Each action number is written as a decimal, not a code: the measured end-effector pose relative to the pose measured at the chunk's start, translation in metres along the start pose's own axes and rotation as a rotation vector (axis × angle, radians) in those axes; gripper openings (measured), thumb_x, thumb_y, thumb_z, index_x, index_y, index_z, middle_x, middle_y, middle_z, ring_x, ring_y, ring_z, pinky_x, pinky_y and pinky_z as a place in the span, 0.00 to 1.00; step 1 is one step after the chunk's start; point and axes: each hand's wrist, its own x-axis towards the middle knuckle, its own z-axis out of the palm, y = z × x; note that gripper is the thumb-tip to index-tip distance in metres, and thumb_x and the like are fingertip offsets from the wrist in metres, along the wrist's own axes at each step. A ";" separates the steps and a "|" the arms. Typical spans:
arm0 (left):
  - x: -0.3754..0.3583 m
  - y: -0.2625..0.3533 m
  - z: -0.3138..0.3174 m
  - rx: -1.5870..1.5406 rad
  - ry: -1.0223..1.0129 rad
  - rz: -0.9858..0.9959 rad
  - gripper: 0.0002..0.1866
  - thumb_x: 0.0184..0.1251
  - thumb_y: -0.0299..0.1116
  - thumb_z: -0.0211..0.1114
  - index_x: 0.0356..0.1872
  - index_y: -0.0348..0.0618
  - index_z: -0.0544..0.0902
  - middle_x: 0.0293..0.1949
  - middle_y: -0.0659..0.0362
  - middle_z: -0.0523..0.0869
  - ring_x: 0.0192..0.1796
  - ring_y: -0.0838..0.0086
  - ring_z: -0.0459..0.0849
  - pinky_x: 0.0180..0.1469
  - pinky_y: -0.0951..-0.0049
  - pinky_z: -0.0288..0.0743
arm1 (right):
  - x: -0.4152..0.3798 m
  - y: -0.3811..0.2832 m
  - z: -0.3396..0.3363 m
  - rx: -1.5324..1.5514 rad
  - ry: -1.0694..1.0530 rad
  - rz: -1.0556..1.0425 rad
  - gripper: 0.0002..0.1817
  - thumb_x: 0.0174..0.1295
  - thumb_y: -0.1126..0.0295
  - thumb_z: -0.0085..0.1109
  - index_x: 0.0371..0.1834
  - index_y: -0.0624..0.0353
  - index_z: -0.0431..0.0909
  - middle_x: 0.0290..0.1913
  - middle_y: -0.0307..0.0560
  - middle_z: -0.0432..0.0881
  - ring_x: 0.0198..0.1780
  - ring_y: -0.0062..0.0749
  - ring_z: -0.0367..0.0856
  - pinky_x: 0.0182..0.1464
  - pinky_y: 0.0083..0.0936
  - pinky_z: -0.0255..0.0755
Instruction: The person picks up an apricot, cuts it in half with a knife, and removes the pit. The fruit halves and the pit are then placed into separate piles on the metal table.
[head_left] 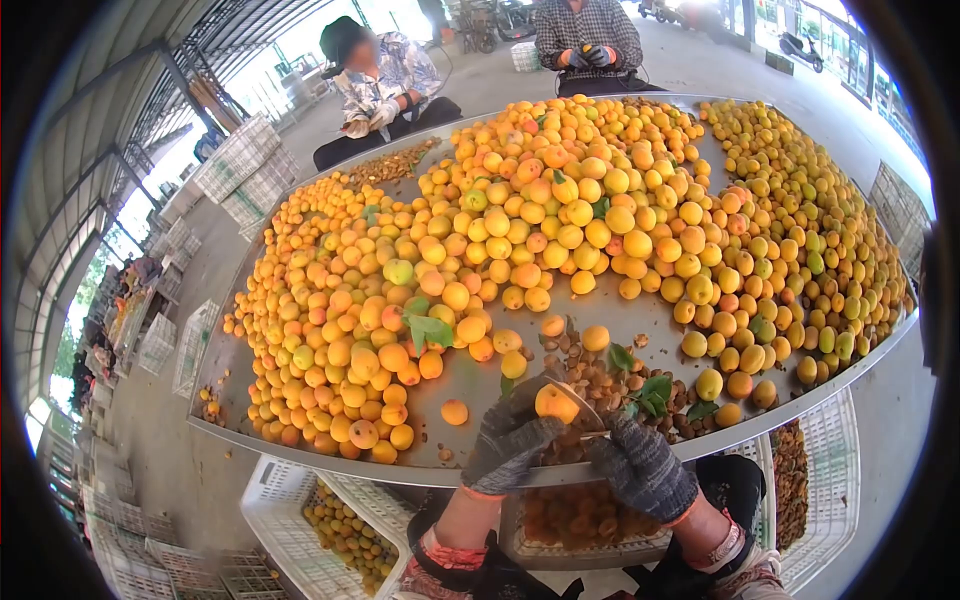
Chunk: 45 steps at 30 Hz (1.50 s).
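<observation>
Left hand (512, 438), in a grey knit glove, fingers curled and clamped round one apricot (556, 403), held just above the near edge of the metal table (455, 385). Right hand (642, 466), same kind of glove, fingers closed together on a small knife (585, 408); the thin blade curves along the right side of the held apricot, touching it or nearly so; the handle is hidden in the fist. Directly beyond the hands, a heap of brown pits (600, 385) on the table with a few green leaves (650, 390) among them. The rest of the table carries a large mass of apricots (560, 220), yellow to orange, some greenish on the right side, piled thickest at the middle and far end, thinner near the hands. Under the near edge, white plastic crates: one at near left (290, 510) holding fruit, one below the hands (560, 520) with what look like cut halves, one at near right (830, 480) with brown pits along its inner side. Far side of the table: a seated person in a patterned shirt (385, 85) at far left, gloved hands together; a second person in a checked shirt (588, 35) at far centre, gloved hands holding something orange. Stacked empty crates (240, 165) stand on the concrete floor to the left.
</observation>
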 end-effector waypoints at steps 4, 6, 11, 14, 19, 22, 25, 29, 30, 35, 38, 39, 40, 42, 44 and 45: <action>0.004 0.012 -0.003 0.268 -0.178 0.099 0.20 0.50 0.24 0.67 0.47 0.38 0.75 0.46 0.60 0.76 0.50 0.76 0.73 0.52 0.75 0.68 | -0.005 0.006 -0.009 -0.122 -0.122 -0.089 0.18 0.48 0.76 0.55 0.45 0.62 0.76 0.46 0.58 0.73 0.43 0.49 0.75 0.43 0.36 0.72; 0.003 0.014 0.000 0.248 -0.202 0.057 0.20 0.49 0.23 0.67 0.45 0.38 0.75 0.47 0.59 0.75 0.50 0.75 0.73 0.52 0.75 0.67 | -0.007 0.009 -0.012 -0.318 -0.139 -0.227 0.18 0.48 0.75 0.55 0.45 0.62 0.75 0.46 0.57 0.73 0.43 0.49 0.75 0.43 0.36 0.72; 0.003 0.013 -0.003 0.420 -0.209 0.038 0.19 0.49 0.23 0.67 0.45 0.38 0.75 0.45 0.59 0.76 0.48 0.75 0.74 0.51 0.75 0.69 | -0.007 0.006 -0.019 -0.045 -0.247 0.007 0.20 0.48 0.75 0.53 0.47 0.63 0.75 0.46 0.58 0.74 0.44 0.49 0.75 0.43 0.37 0.73; 0.002 0.011 0.002 0.351 -0.202 -0.009 0.19 0.49 0.24 0.67 0.45 0.38 0.76 0.44 0.60 0.77 0.46 0.76 0.74 0.49 0.76 0.69 | -0.012 0.024 -0.016 -0.361 -0.233 -0.301 0.15 0.55 0.78 0.53 0.47 0.69 0.72 0.41 0.50 0.77 0.42 0.37 0.77 0.42 0.27 0.72; -0.001 0.002 0.016 -0.066 -0.054 -0.168 0.18 0.51 0.27 0.66 0.45 0.37 0.76 0.43 0.61 0.78 0.44 0.79 0.75 0.47 0.78 0.70 | -0.011 0.020 -0.004 -0.177 -0.157 -0.111 0.18 0.52 0.77 0.52 0.48 0.65 0.72 0.45 0.53 0.75 0.43 0.41 0.76 0.42 0.30 0.72; -0.001 -0.012 0.019 -0.163 0.031 -0.128 0.18 0.53 0.28 0.65 0.46 0.36 0.75 0.41 0.61 0.79 0.43 0.79 0.75 0.47 0.79 0.70 | 0.000 0.010 -0.003 -0.033 -0.153 0.020 0.17 0.52 0.77 0.52 0.47 0.64 0.73 0.44 0.55 0.75 0.43 0.43 0.76 0.41 0.31 0.72; 0.002 -0.009 0.020 0.012 0.039 0.000 0.17 0.55 0.28 0.64 0.47 0.36 0.75 0.41 0.61 0.79 0.44 0.79 0.75 0.47 0.79 0.69 | -0.001 0.009 0.003 -0.038 -0.124 0.032 0.12 0.57 0.79 0.50 0.45 0.66 0.73 0.40 0.51 0.77 0.41 0.36 0.77 0.41 0.28 0.72; -0.002 0.006 0.022 0.143 0.019 -0.047 0.16 0.57 0.29 0.62 0.47 0.36 0.75 0.40 0.61 0.79 0.43 0.79 0.75 0.46 0.79 0.69 | -0.004 0.024 0.004 -0.275 -0.106 -0.245 0.17 0.51 0.74 0.51 0.47 0.62 0.73 0.42 0.56 0.73 0.41 0.48 0.75 0.39 0.35 0.70; -0.001 0.010 0.022 0.181 0.003 -0.085 0.16 0.58 0.30 0.61 0.47 0.36 0.74 0.41 0.60 0.79 0.43 0.79 0.75 0.46 0.79 0.69 | 0.000 0.017 0.001 -0.276 -0.106 -0.246 0.17 0.51 0.74 0.51 0.47 0.62 0.73 0.42 0.56 0.73 0.41 0.48 0.75 0.39 0.35 0.70; -0.001 -0.008 0.034 0.084 0.096 -0.009 0.18 0.60 0.31 0.60 0.50 0.36 0.72 0.43 0.60 0.78 0.45 0.80 0.74 0.47 0.80 0.69 | -0.002 0.020 0.022 0.161 -0.133 0.172 0.17 0.53 0.74 0.48 0.48 0.63 0.71 0.43 0.57 0.73 0.41 0.49 0.75 0.41 0.36 0.70; -0.001 -0.012 0.034 0.012 0.199 -0.027 0.19 0.61 0.32 0.59 0.51 0.35 0.71 0.43 0.61 0.78 0.45 0.81 0.73 0.46 0.80 0.69 | 0.003 0.011 0.022 -0.453 -0.062 -0.164 0.13 0.59 0.78 0.49 0.48 0.67 0.70 0.42 0.49 0.77 0.42 0.34 0.77 0.44 0.27 0.71; -0.001 -0.012 0.034 0.075 0.210 -0.050 0.19 0.61 0.33 0.59 0.52 0.36 0.71 0.43 0.61 0.78 0.45 0.81 0.72 0.46 0.81 0.69 | 0.004 0.010 0.022 -0.453 -0.063 -0.163 0.13 0.59 0.78 0.49 0.48 0.67 0.70 0.42 0.49 0.77 0.42 0.34 0.77 0.44 0.27 0.71; 0.000 -0.008 0.033 0.074 0.209 -0.051 0.19 0.61 0.33 0.59 0.52 0.36 0.71 0.43 0.61 0.78 0.45 0.81 0.72 0.46 0.81 0.69 | 0.004 0.010 0.021 -0.071 -0.093 0.067 0.13 0.59 0.78 0.48 0.48 0.67 0.70 0.43 0.50 0.76 0.44 0.32 0.76 0.45 0.26 0.71; 0.000 0.004 0.029 0.116 0.102 -0.103 0.19 0.62 0.35 0.58 0.51 0.36 0.72 0.43 0.61 0.78 0.45 0.81 0.73 0.46 0.80 0.69 | 0.005 0.008 0.017 0.312 -0.122 0.296 0.13 0.59 0.79 0.47 0.49 0.66 0.70 0.44 0.51 0.76 0.45 0.31 0.76 0.47 0.24 0.70; 0.002 0.008 0.019 0.177 0.055 -0.048 0.19 0.62 0.36 0.58 0.51 0.36 0.72 0.43 0.61 0.77 0.45 0.81 0.73 0.47 0.80 0.68 | 0.009 0.006 0.004 0.185 -0.237 0.239 0.14 0.60 0.79 0.47 0.50 0.65 0.69 0.45 0.50 0.75 0.46 0.30 0.75 0.47 0.23 0.70; 0.003 0.008 0.016 0.238 0.006 0.003 0.20 0.62 0.37 0.58 0.51 0.36 0.71 0.44 0.61 0.77 0.45 0.81 0.73 0.47 0.80 0.68 | 0.010 0.005 0.002 0.185 -0.235 0.239 0.14 0.60 0.79 0.47 0.50 0.65 0.69 0.45 0.50 0.75 0.46 0.30 0.75 0.47 0.23 0.70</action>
